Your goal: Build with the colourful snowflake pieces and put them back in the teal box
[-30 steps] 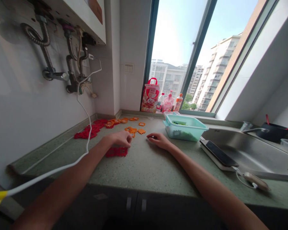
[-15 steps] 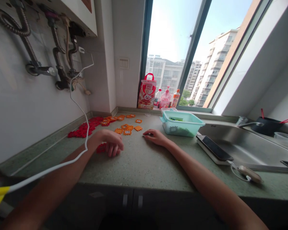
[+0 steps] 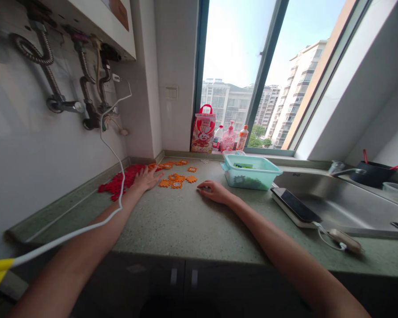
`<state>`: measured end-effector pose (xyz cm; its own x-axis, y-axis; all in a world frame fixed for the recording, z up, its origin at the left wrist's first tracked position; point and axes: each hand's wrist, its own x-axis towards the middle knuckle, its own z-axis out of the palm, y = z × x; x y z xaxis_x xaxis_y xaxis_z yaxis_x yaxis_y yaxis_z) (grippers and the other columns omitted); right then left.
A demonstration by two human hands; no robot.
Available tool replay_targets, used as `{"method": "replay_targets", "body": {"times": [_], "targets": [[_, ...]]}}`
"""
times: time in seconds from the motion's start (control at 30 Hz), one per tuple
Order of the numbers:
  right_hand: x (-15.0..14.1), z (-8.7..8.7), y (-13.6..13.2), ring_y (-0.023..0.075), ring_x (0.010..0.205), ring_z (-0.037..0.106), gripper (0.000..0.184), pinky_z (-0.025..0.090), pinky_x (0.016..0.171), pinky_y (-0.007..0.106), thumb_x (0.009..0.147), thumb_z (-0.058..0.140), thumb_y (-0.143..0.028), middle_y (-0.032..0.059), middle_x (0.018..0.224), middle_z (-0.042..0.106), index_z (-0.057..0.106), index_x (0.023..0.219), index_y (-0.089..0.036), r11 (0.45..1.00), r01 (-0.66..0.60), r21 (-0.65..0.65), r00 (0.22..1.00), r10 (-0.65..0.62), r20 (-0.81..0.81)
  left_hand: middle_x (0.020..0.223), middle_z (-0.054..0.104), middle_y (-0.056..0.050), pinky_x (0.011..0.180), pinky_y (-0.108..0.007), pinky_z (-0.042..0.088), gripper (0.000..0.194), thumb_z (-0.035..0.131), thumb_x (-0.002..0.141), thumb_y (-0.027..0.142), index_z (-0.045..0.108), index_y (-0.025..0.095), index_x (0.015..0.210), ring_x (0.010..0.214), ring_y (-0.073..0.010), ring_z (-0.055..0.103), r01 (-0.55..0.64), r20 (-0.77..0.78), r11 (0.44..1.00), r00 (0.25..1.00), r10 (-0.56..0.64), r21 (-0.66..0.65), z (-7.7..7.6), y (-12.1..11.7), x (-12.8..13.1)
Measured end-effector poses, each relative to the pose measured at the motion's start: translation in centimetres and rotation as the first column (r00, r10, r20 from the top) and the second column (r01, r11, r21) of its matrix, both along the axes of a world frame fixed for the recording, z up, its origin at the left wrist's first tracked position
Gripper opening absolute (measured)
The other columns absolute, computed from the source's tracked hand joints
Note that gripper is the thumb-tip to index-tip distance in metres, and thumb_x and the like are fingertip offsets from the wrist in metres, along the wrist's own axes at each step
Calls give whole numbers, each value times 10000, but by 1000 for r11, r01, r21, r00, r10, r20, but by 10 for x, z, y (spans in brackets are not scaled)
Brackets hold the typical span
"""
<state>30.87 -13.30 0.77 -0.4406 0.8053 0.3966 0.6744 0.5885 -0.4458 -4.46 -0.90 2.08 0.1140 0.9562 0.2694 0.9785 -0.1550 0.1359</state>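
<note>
My left hand (image 3: 147, 178) lies over the heap of red notched plastic pieces (image 3: 121, 181) at the back left of the counter. Its fingers are spread and reach to the edge of the orange pieces, covering some of both. Several orange notched pieces (image 3: 175, 178), some with white printed squares, lie flat between my two hands. My right hand (image 3: 214, 192) rests on the counter to the right of them, its fingers loosely bent with a gap at the thumb. No held thing shows in it.
A turquoise tub (image 3: 252, 176) with dark and green pieces stands right of my right hand. Beyond it are a phone (image 3: 296, 204) and a steel sink (image 3: 338, 207). A white cable (image 3: 119, 194) hangs across my left forearm. Bottles (image 3: 229, 139) line the windowsill.
My left hand has moved forward and left from the nearer counter to the red heap, and its curled fingers have spread. The red pieces beneath it are now at the heap. My right hand barely moved.
</note>
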Motion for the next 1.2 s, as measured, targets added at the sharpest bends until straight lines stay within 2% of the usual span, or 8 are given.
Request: {"method": "replay_targets", "body": {"times": [0.17, 0.27, 0.43, 0.53, 0.73, 0.93, 1.07, 1.2], "targets": [[-6, -7, -1, 263, 1193, 660, 394, 490, 1073, 414, 907, 664, -247, 146, 1351, 659, 694, 1297, -196, 998, 61, 27, 998, -60, -12, 1545, 470, -181, 1139, -593, 320, 809, 310, 931, 783, 461, 298, 1560, 1386, -413, 436, 67, -47, 995, 997, -63, 76, 2, 1, 1], [-14, -9, -4, 280, 1311, 591, 536, 445, 1140, 442, 913, 694, -327, 184, 1499, 524, 597, 1426, -205, 991, 132, 35, 991, -133, 9, 1617, 374, -183, 1142, -634, 284, 793, 371, 925, 760, 466, 290, 1557, 1450, -436, 330, 87, -101, 986, 992, -73, 143, 8, 6, 8], [-21, -11, -5, 321, 1466, 439, 684, 364, 1203, 493, 954, 643, -539, 201, 1621, 373, 473, 1542, -234, 977, 214, 23, 972, -215, 99, 1578, 420, -185, 1093, -628, 350, 779, 423, 898, 783, 492, 336, 1532, 1393, -447, 407, 64, -88, 998, 994, -65, -16, 12, 27, 20], [-22, -10, 7, 340, 1518, 356, 773, 317, 1224, 532, 958, 580, -650, 194, 1655, 326, 397, 1591, -246, 966, 259, -18, 961, -255, 111, 1493, 504, -176, 1073, -572, 389, 740, 399, 912, 786, 573, 317, 1457, 1308, -418, 499, 122, -74, 993, 990, -122, -4, 10, 29, 23], [-41, -5, 72, 328, 1558, 282, 928, 245, 1263, 488, 897, 496, -822, 158, 1683, 294, 344, 1623, -263, 913, 374, -161, 927, -373, 37, 1474, 551, -135, 1154, -524, 327, 651, 374, 969, 724, 612, 306, 1407, 1363, -345, 478, 311, -129, 933, 948, -291, 184, 6, 23, 24], [-66, 1, 154, 275, 1587, 204, 821, 230, 1269, 462, 975, 314, -785, 83, 1677, 343, 346, 1626, -287, 876, 429, -222, 888, -454, -76, 1663, 366, -94, 1202, -669, 193, 703, 347, 969, 735, 446, 371, 1562, 1528, -377, 277, 148, 2, 987, 989, -148, 70, -7, 44, 22], [-84, 3, 199, 370, 1587, 148, 790, 124, 1235, 670, 963, 282, -809, 79, 1690, 308, 368, 1610, -365, 865, 427, -264, 889, -455, -53, 1635, 409, -93, 1184, -696, 211, 696, 299, 975, 745, 484, 370, 1531, 1498, -389, 331, 113, 98, 990, 988, -120, 81, -14, 47, 21], [-108, 1, 222, 454, 1574, 96, 846, 25, 1133, 825, 887, 342, -892, 88, 1738, 144, 398, 1582, -413, 856, 449, -256, 892, -410, 191, 1453, 571, -194, 1192, -651, 218, 796, 227, 967, 774, 599, 226, 1410, 1394, -401, 451, -75, 172, 975, 984, 39, 208, -16, 42, 22]]}}
